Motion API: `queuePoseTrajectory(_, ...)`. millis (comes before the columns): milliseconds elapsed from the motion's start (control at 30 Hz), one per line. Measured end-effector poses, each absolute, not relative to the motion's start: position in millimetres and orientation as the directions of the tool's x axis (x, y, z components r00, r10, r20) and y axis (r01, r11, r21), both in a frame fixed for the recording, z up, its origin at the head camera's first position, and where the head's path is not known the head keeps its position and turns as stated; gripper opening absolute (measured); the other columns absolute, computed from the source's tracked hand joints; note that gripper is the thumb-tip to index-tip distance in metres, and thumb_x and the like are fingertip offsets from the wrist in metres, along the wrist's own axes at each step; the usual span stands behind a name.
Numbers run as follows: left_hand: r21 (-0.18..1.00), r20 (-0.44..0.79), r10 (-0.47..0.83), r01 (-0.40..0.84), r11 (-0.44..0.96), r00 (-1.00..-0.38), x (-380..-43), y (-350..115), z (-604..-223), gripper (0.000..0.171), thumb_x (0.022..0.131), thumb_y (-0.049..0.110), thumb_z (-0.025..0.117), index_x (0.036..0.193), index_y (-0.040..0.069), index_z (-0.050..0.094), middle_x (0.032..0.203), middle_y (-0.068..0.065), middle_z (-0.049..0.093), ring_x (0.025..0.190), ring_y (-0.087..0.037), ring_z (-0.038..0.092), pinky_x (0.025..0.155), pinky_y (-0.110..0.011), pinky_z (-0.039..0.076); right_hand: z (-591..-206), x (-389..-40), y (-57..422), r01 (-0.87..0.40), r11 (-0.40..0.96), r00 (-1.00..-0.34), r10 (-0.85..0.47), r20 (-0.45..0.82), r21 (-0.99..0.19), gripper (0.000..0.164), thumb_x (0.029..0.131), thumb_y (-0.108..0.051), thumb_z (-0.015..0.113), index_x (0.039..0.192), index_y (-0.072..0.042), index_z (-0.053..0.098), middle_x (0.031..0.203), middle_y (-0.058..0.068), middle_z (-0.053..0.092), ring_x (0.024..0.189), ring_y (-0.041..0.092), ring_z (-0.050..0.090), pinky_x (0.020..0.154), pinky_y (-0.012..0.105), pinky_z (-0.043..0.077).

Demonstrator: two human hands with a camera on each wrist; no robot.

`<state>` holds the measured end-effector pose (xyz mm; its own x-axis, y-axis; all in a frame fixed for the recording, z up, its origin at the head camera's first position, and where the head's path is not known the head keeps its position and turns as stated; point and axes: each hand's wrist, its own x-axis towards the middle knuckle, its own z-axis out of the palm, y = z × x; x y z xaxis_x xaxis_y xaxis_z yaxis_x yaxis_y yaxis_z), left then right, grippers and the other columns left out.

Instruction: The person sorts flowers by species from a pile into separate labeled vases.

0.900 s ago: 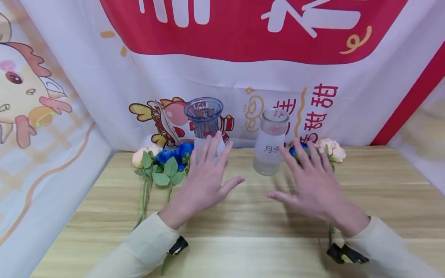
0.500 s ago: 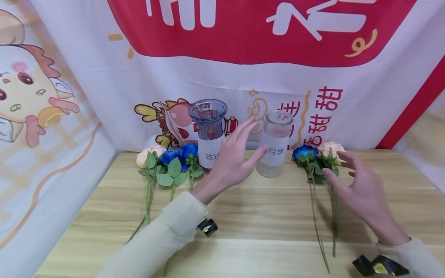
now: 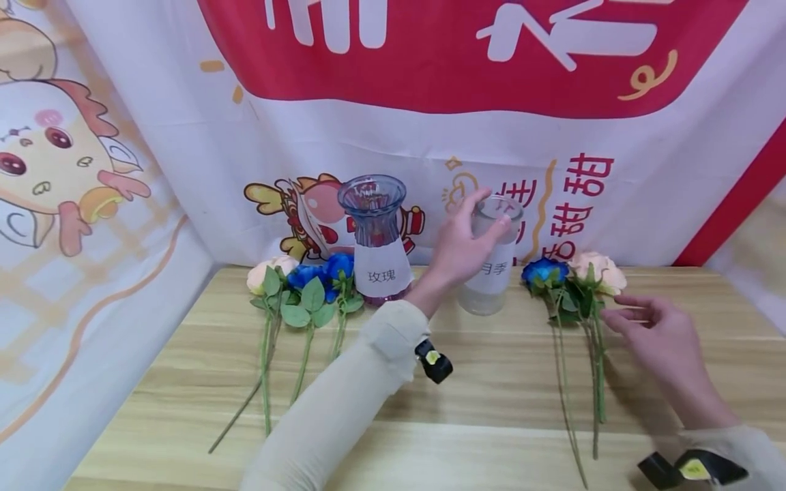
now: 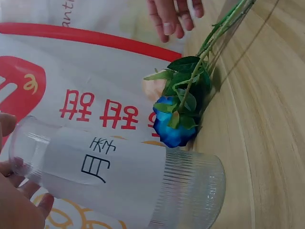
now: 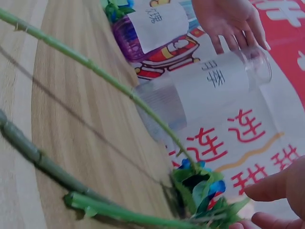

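Observation:
A clear glass vase (image 3: 482, 300) with a white label stands upright on the wooden table. My left hand (image 3: 456, 249) holds it round the neck, thumb on the near side and fingers behind the glass. In the left wrist view, some of those fingers (image 4: 16, 177) show through the glass. To the right lie a blue artificial rose (image 3: 543, 273) and a pale pink one (image 3: 600, 271), stems toward me. My right hand (image 3: 666, 341) is beside the pink flower's leaves, thumb and fingers loosely bent. In the right wrist view its thumb (image 5: 269, 188) points at the leaves.
A blue-and-purple fluted glass vase (image 3: 374, 225) with a label stands left of the clear one. Further left lie several blue roses (image 3: 307, 276) and a pale pink rose (image 3: 256, 279) on long stems. A printed cloth (image 3: 344, 136) hangs behind the wooden table (image 3: 479, 409).
My left hand has moved right, from in front of the blue vase to the clear vase's neck. The right hand has moved right and down to the flowers on that side.

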<state>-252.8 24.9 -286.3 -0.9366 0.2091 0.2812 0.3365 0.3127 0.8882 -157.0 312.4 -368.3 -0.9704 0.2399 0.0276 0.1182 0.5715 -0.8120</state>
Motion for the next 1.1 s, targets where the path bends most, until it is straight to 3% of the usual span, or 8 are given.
queuePoseTrajectory(200, 0.877, 0.368, 0.184, 0.406, 0.258, -0.912, -261, 34, -298, 0.056, 0.107, 0.035, 0.061, 0.16, 0.023, 0.045, 0.162, 0.001, 0.049, 0.148, -0.019, 0.048, 0.126, -0.049, 0.039, -377, -160, 321, 0.228, 0.467, -0.97, 0.187, -0.157, -0.855, 0.067, 0.106, -0.037, 0.065, 0.152, 0.007, 0.045, 0.088, -0.017, 0.071, 0.079, 0.007, 0.072, 0.072, 0.028, 0.064)
queuePoseTrajectory(367, 0.897, 0.367, 0.143, 0.39, 0.209, -0.919, -259, 38, -306, 0.056, 0.107, 0.038, 0.06, 0.159, 0.027, 0.044, 0.164, 0.008, 0.046, 0.148, -0.015, 0.048, 0.126, -0.05, 0.038, -380, -164, 324, 0.307, 0.445, -0.951, 0.164, -0.261, -0.841, 0.06, 0.105, -0.039, 0.067, 0.144, 0.004, 0.053, 0.09, -0.01, 0.072, 0.079, 0.012, 0.069, 0.071, 0.031, 0.063)
queuePoseTrajectory(533, 0.898, 0.369, 0.122, 0.388, 0.209, -0.921, -257, 42, -308, 0.055, 0.108, 0.04, 0.057, 0.16, 0.03, 0.042, 0.164, 0.009, 0.045, 0.149, -0.015, 0.046, 0.126, -0.053, 0.036, -381, -169, 326, 0.377, 0.454, -0.926, 0.177, -0.333, -0.808, 0.058, 0.104, -0.042, 0.067, 0.14, 0.002, 0.057, 0.092, -0.009, 0.071, 0.082, 0.011, 0.069, 0.073, 0.03, 0.063)
queuePoseTrajectory(767, 0.901, 0.355, 0.117, 0.373, 0.222, -0.928, -256, 45, -308, 0.055, 0.108, 0.04, 0.056, 0.16, 0.032, 0.041, 0.165, 0.009, 0.044, 0.151, -0.015, 0.042, 0.129, -0.058, 0.028, -385, -169, 329, 0.392, 0.493, -0.919, 0.178, -0.352, -0.776, 0.058, 0.102, -0.041, 0.07, 0.139, 0.003, 0.062, 0.089, -0.011, 0.072, 0.079, 0.009, 0.067, 0.07, 0.029, 0.061)
queuePoseTrajectory(900, 0.904, 0.354, 0.118, 0.372, 0.212, -0.928, -256, 44, -308, 0.055, 0.107, 0.041, 0.056, 0.16, 0.033, 0.041, 0.165, 0.01, 0.044, 0.152, -0.015, 0.042, 0.128, -0.059, 0.03, -385, -171, 329, 0.392, 0.505, -0.92, 0.187, -0.345, -0.769, 0.058, 0.102, -0.04, 0.071, 0.14, 0.002, 0.064, 0.086, -0.012, 0.073, 0.078, 0.009, 0.066, 0.068, 0.029, 0.058)
queuePoseTrajectory(1100, 0.907, 0.356, 0.121, 0.374, 0.197, -0.927, -257, 43, -305, 0.055, 0.107, 0.04, 0.057, 0.16, 0.033, 0.042, 0.166, 0.012, 0.043, 0.151, -0.015, 0.043, 0.127, -0.057, 0.032, -383, -171, 331, 0.4, 0.401, -0.916, 0.183, -0.356, -0.824, 0.048, 0.104, -0.037, 0.069, 0.142, -0.008, 0.067, 0.087, -0.019, 0.075, 0.083, 0.006, 0.067, 0.073, 0.027, 0.059)
